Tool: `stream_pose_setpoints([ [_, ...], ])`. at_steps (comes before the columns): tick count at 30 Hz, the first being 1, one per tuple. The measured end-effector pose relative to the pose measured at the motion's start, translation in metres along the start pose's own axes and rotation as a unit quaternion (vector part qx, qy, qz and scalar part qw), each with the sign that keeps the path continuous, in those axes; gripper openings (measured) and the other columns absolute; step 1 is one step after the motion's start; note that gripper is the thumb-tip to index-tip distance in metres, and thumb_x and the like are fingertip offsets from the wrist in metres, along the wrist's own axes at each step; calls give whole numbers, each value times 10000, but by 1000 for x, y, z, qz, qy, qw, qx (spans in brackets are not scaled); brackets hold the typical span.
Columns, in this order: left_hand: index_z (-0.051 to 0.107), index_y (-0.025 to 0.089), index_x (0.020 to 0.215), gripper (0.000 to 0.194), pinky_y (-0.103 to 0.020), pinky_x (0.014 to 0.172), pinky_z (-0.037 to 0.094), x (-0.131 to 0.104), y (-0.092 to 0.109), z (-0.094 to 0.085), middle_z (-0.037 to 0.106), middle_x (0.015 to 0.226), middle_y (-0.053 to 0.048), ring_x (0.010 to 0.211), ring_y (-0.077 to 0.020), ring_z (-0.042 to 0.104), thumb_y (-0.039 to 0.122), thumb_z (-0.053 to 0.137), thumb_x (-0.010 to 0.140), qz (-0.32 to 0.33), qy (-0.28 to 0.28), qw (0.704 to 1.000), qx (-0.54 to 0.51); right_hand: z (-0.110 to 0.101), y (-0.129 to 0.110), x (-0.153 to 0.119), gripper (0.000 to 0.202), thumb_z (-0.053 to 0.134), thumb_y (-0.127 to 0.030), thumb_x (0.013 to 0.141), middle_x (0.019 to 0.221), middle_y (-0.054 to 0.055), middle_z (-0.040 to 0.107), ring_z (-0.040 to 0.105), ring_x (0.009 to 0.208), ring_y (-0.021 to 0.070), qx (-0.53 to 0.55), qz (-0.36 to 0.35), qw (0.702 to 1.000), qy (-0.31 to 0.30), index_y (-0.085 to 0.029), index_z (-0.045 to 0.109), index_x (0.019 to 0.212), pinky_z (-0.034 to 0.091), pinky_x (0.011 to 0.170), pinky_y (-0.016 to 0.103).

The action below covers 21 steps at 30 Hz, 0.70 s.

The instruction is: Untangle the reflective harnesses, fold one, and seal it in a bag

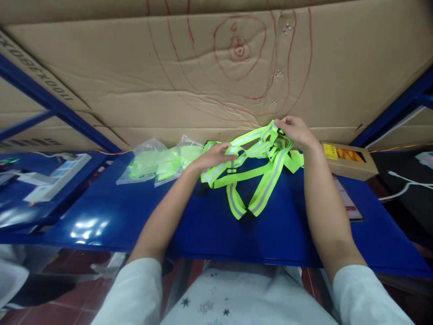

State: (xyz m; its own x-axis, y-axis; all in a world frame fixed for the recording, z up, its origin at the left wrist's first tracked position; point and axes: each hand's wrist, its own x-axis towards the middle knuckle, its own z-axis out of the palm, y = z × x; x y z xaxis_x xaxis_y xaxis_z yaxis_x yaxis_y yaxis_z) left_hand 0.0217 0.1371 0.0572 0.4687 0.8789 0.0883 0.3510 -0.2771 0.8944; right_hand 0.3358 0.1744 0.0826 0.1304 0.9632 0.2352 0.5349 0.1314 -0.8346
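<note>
A tangle of neon-yellow reflective straps with grey stripes, looking like a reflective vest, lies partly lifted over the blue table. My right hand pinches it at its top right, near a small black buckle. At the left side of the bundle, my left hand has its fingers curled around the straps, close to another buckle. Two strap loops hang toward the table's front. Just left of my left hand lie clear plastic bags holding similar neon-yellow items.
The blue table is backed by a tall cardboard sheet with red hand-drawn rings. At right are an open cardboard box, a phone-like screen and a white cable. A white power strip lies on the left.
</note>
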Motion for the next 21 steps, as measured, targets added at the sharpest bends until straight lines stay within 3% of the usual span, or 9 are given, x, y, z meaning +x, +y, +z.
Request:
stream_pose_setpoints([
  [3, 692, 196, 1096, 464, -375, 998, 501, -1, -5, 37, 741, 1174, -71, 1119, -285, 674, 465, 852, 753, -9, -116, 986, 118, 1, -2, -1, 359, 712, -504, 904, 751, 29, 612, 537, 706, 178, -2, -2, 1000, -8, -226, 590, 714, 446, 673, 314],
  [4, 669, 189, 1204, 563, -397, 1062, 472, -2, -6, 50, 702, 1309, -109, 1240, -321, 634, 458, 856, 746, -11, -131, 979, 155, 0, -3, -2, 366, 711, -516, 904, 746, 29, 612, 542, 703, 181, -4, -3, 1000, -9, -228, 589, 714, 455, 680, 319],
  [6, 588, 147, 1358, 667, -481, 1172, 377, -5, -8, 72, 573, 1497, -199, 1428, -395, 494, 462, 798, 809, -20, -134, 965, 225, -4, -4, -3, 375, 714, -525, 904, 740, 26, 610, 549, 704, 184, -9, -5, 1000, -7, -231, 585, 711, 471, 707, 329],
  [8, 553, 111, 1389, 627, -564, 1208, 297, -8, -10, 83, 511, 1536, -252, 1480, -442, 417, 447, 713, 884, -32, -123, 950, 284, -9, -5, -3, 379, 723, -524, 899, 736, 24, 604, 548, 716, 185, -14, -7, 1000, 0, -231, 579, 706, 480, 732, 331],
  [11, 595, 130, 1311, 526, -565, 1170, 339, -9, -12, 83, 612, 1416, -217, 1383, -429, 516, 443, 685, 898, -50, -128, 931, 338, -15, -4, -4, 385, 734, -538, 885, 728, 24, 596, 540, 736, 189, -16, -8, 1000, 9, -233, 579, 708, 488, 732, 326],
  [16, 652, 174, 1180, 482, -408, 1023, 485, -6, -11, 70, 661, 1321, -134, 1234, -342, 623, 497, 738, 832, -48, -167, 917, 358, -15, -2, -3, 386, 761, -516, 868, 694, 16, 572, 524, 695, 177, -6, 9, 1000, 2, -228, 574, 690, 484, 692, 327],
  [21, 557, 161, 1333, 566, -391, 957, 505, -13, -9, 72, 658, 1319, -158, 1216, -335, 633, 429, 705, 857, -49, -165, 916, 362, -13, 1, -4, 357, 732, -481, 897, 667, 9, 559, 497, 634, 161, 10, 33, 999, -13, -224, 584, 698, 454, 607, 312],
])
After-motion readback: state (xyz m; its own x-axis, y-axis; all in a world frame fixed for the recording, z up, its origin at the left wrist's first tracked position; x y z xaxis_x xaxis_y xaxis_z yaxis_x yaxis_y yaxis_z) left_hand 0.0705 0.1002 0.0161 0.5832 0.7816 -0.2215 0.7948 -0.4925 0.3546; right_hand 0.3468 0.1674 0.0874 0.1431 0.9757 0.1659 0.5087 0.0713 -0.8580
